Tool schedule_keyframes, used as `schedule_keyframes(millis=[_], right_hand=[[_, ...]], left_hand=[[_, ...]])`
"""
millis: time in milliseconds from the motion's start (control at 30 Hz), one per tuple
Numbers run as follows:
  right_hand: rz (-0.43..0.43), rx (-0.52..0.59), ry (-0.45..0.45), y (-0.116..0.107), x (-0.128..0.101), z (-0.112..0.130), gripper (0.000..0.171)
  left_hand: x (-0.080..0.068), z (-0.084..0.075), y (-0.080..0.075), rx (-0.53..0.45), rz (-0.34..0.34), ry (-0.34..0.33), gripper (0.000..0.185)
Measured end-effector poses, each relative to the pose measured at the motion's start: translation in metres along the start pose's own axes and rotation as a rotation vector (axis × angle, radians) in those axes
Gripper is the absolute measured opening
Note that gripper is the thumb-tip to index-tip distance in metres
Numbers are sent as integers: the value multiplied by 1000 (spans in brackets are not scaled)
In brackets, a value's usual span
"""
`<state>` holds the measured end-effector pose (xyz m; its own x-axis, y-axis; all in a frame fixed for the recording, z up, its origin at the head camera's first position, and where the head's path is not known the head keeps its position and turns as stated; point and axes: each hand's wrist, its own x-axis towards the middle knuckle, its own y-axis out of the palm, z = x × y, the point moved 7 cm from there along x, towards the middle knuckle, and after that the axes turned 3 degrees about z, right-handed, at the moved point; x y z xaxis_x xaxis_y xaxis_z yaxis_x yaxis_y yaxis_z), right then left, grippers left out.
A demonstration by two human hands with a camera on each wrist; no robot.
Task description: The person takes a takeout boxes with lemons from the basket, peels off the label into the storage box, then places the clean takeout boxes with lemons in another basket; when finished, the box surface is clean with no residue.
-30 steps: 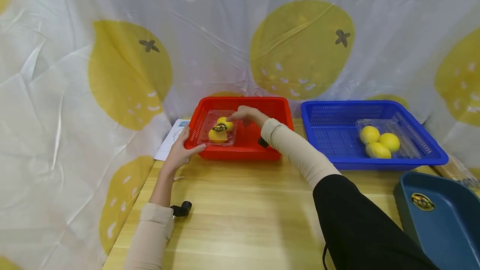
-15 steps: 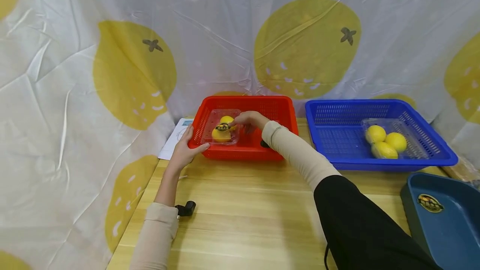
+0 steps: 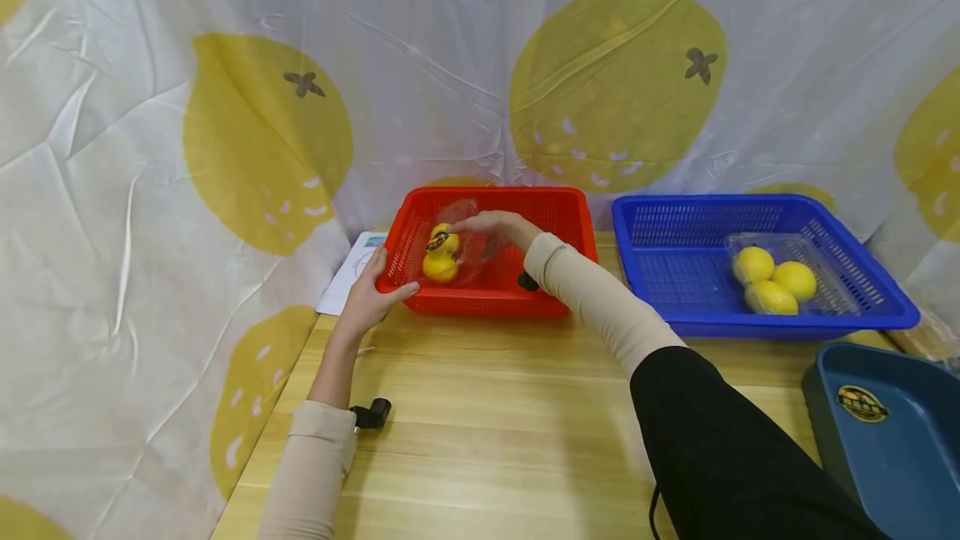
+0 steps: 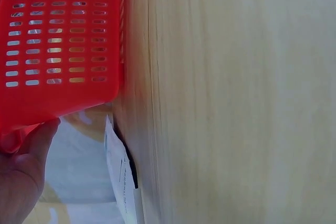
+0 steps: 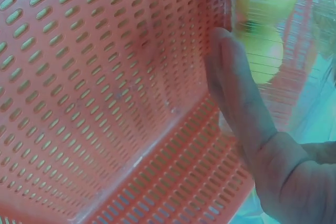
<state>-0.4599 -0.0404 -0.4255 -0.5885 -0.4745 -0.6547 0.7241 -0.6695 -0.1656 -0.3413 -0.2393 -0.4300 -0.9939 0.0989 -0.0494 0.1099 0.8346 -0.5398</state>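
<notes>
A red plastic basket (image 3: 487, 304) stands at the back of the wooden table. My left hand (image 3: 367, 300) grips its front left corner, thumb along the rim; the left wrist view shows fingers under that rim. Inside the basket, my right hand (image 3: 491, 227) holds the right side of a clear plastic box (image 3: 437, 240) with a dark label. The box is tilted up, its labelled face turned to the left. Yellow lemons (image 3: 440, 267) show through it. In the right wrist view, fingers (image 5: 241, 82) lie along the box's edge; part of the grip is hidden.
To the right stands a blue basket (image 3: 675, 325) with a clear box of lemons (image 3: 793, 280). A dark teal tray (image 3: 911, 440) with a label sits at the front right. A paper sheet (image 3: 347, 286) lies behind my left hand. A lemon-print curtain (image 3: 420, 90) hangs behind.
The clear box has gone from lying flat to tilted, its right side raised by my right hand. The lemons inside have shifted. My left hand has stayed on the basket's corner.
</notes>
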Motion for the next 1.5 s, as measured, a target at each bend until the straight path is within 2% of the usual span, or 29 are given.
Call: schedule_keyframes(millis=[133, 200, 267, 533, 767, 1067, 1233, 1500], right_hand=[[-31, 4, -4, 0, -1, 0, 83], [-46, -6, -10, -1, -2, 1, 82], [-60, -18, -19, -1, -2, 1, 81], [-113, -13, -37, -8, 0, -1, 80], [-100, 3, -42, -9, -5, -2, 75], [-101, 62, -59, -18, -24, 9, 71], [-145, 50, -86, -24, -44, 10, 67], [-171, 100, -157, -33, -80, 1, 63]], left_hand=[[-1, 0, 0, -2, -6, 2, 98], [3, 9, 0, 0, -18, 11, 98], [4, 12, 0, 2, -22, 13, 98], [4, 12, 1, 3, -36, 16, 99], [3, 14, 2, 7, -30, 16, 98], [7, 10, -2, -2, -13, 27, 99], [9, 9, -3, 17, 0, 29, 99], [7, 10, -1, 11, 43, 32, 102]])
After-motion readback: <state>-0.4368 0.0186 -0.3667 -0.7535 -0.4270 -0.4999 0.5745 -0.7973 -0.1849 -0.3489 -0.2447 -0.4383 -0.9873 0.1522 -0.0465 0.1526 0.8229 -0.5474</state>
